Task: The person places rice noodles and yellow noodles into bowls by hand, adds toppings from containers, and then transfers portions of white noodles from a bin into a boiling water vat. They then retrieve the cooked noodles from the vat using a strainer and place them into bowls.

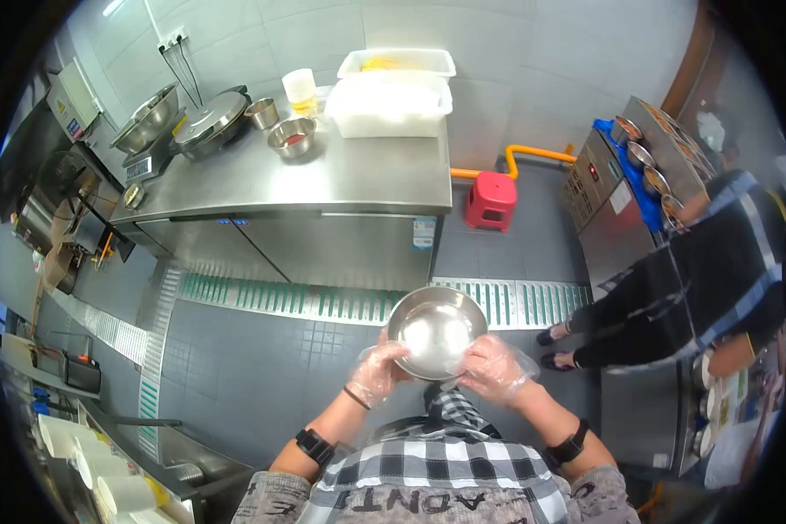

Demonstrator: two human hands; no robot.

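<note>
Metal bowl (437, 332) in the closed grip of both hands (380, 371) (492, 364) (clear gloves (517, 365), apparently plastic)

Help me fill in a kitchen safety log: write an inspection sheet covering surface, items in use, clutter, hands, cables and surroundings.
Surface: steel counter, shiny; no spill made out.
Items in use: steel bowl, held up in front of the body; no contents seen.
Clutter: digital scale, white tub and small bowl with red contents share the steel counter.
Hands: left hand and right hand, in clear gloves, hold the steel bowl at opposite sides.
Cables: black cables hang from a wall socket.
Surroundings: red stool beyond the counter's right end; another person at right.
</note>
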